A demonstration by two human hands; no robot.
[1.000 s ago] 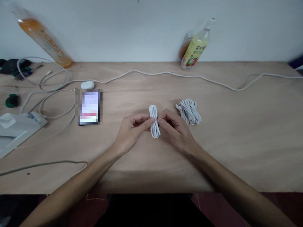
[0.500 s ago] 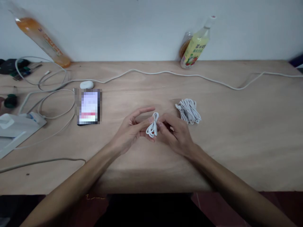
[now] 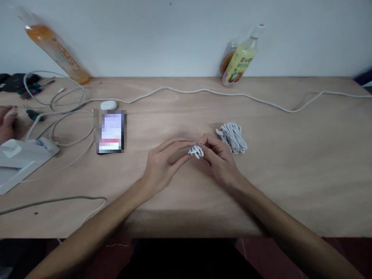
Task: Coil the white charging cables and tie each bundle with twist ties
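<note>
A small coiled white cable [image 3: 197,151] is held above the table between both hands. My left hand [image 3: 165,159] pinches its left side, with thumb and fingers closed together. From the other side my right hand [image 3: 219,159] grips it, fingers curled and thumb pressed to the coil. The hands partly cover the coil, so its ends cannot be made out. Just beyond my right hand lies a bundle of similar white cables [image 3: 234,137] on the wooden table [image 3: 290,166].
Left of my hands lie a phone [image 3: 110,133], a white earbud case [image 3: 108,105], loose cables and a white device [image 3: 23,159]. Another person's hand [image 3: 7,122] is at the left edge. Two bottles, orange [image 3: 58,54] and yellow [image 3: 241,60], stand by the wall. A long white cable [image 3: 203,90] crosses behind.
The coil has turned from upright to sideways and shifted slightly right. My left fingers have closed in on it. At the left edge, the other person's hand has come into view.
</note>
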